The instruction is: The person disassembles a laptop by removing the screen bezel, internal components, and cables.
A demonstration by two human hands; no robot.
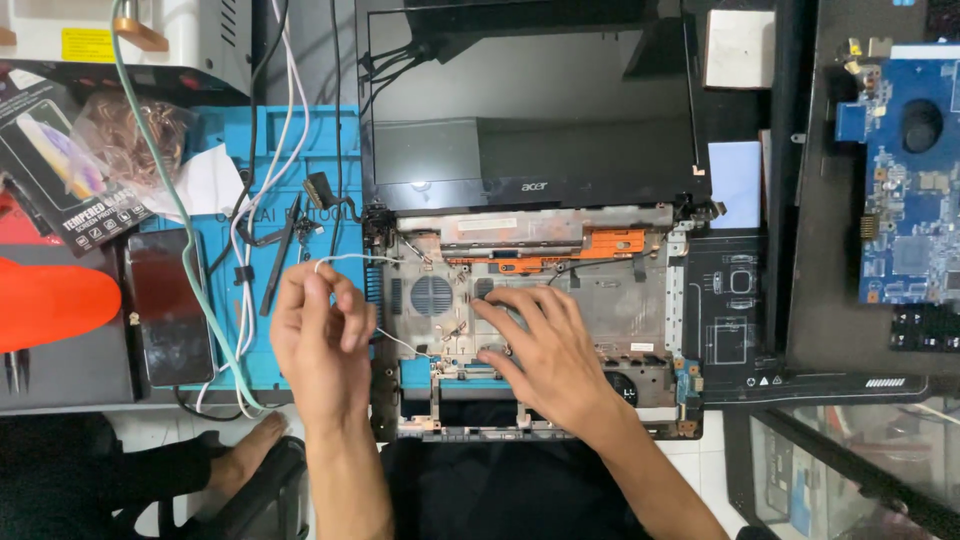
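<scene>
Our left hand (318, 335) pinches a thin white wire (345, 259), grip clamped on it, at nine o'clock of the open laptop base (530, 300). Our right hand (540, 345) lies flat, fingers apart, steadying it. Best we draw the wire gently, avoiding snags.

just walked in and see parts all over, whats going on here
A person is working on an opened laptop base with its screen laid back flat. The left hand pinches a thin white wire that runs into the base, while the right hand presses flat on the inside of the shell. A blue circuit board lies off to the right, and a phone sits by a blue mat on the left.
</scene>
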